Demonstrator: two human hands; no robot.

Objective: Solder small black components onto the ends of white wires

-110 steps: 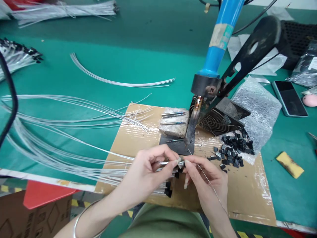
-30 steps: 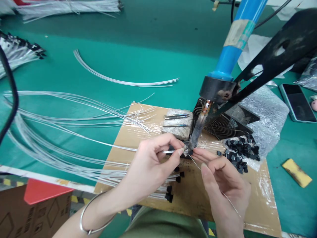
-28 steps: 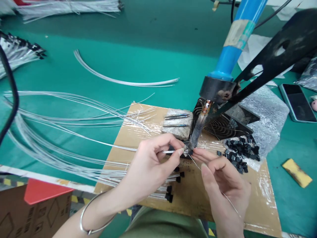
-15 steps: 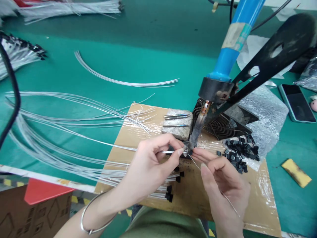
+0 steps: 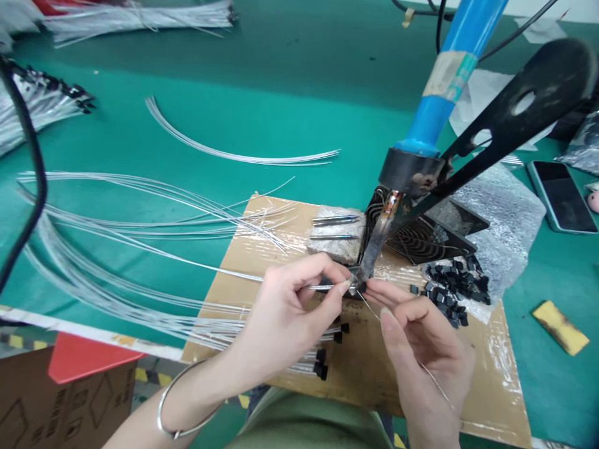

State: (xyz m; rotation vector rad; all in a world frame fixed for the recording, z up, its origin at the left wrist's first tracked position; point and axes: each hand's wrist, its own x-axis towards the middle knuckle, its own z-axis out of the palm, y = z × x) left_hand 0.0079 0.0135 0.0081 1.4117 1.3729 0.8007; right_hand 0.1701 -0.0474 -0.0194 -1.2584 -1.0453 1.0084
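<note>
My left hand [image 5: 299, 312] pinches a thin white wire [image 5: 234, 273] close to its end, just left of the soldering iron's tip. That blue-handled soldering iron [image 5: 421, 125] is held in a black stand [image 5: 519, 118], pointing down between my hands. In my right hand [image 5: 421, 349] a thin strand of solder wire [image 5: 369, 305] runs between thumb and fingers, its end up at the tip. The exact contact at the tip is partly hidden by fingertips. Below my left hand, white wires with black connectors [image 5: 321, 365] lie on the cardboard [image 5: 374, 380].
Small black connectors [image 5: 456, 287] are heaped right of the iron on bubble wrap [image 5: 510, 206]. Metal tips rest on a grey block [image 5: 339, 249]. A yellow sponge [image 5: 560, 327] and a phone [image 5: 561, 196] lie at right. Loose white wires [image 5: 116, 305] spread left across the green mat [image 5: 224, 100].
Both hands stay almost in place at the iron's tip, still holding the wire and the solder. The whole view has shifted slightly.
</note>
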